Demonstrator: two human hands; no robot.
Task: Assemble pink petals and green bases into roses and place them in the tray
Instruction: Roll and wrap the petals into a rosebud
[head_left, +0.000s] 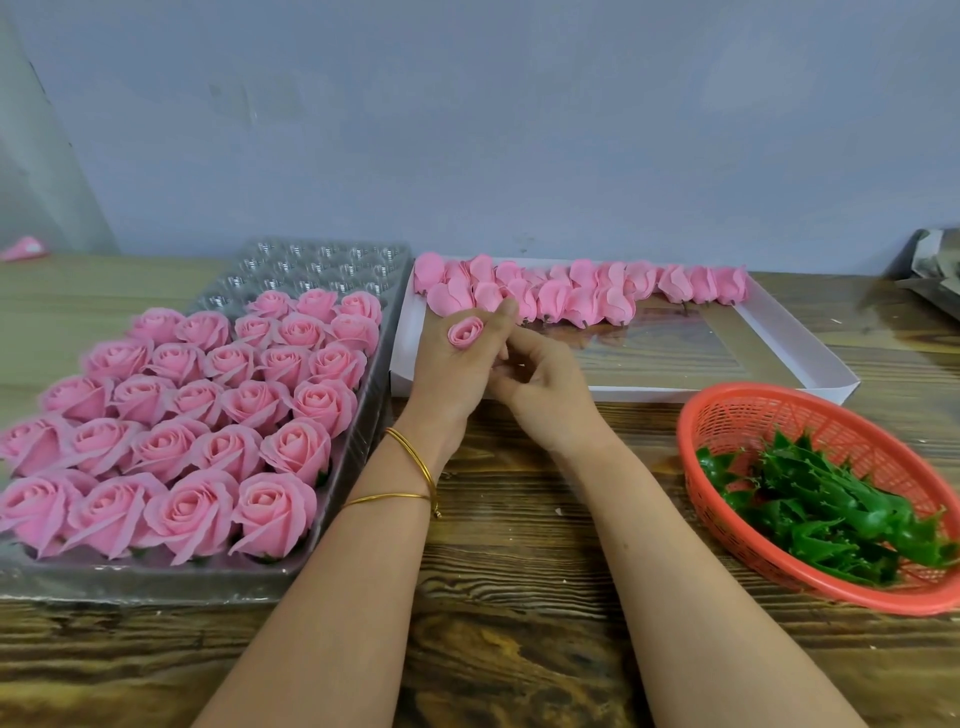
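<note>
While my left hand (457, 374) grips a pink bud (466, 332), fingers curled round it above the near edge of the white box (779, 332), my right hand (545, 389) sits just beside it with its fingers curled in against the left fingertips; whether they pinch the bud's underside or anything else, I cannot tell. The bud's spiral face looks up at me, so I judge its long axis runs down into my palm, with the stem end hidden there. What this bud needs now is a calyx, I think, and the green bases (831, 509) lie in the red basket (727, 400) well off to my right, on the near side of the tabletop (519, 545). My right hand is the nearer one for that reach. The tray (322, 265), already filled with finished roses (208, 447) except its far rows, lies to my left, nearer the hand that holds the bud. More pink petal heads (571, 296) line the far side of the box.
</note>
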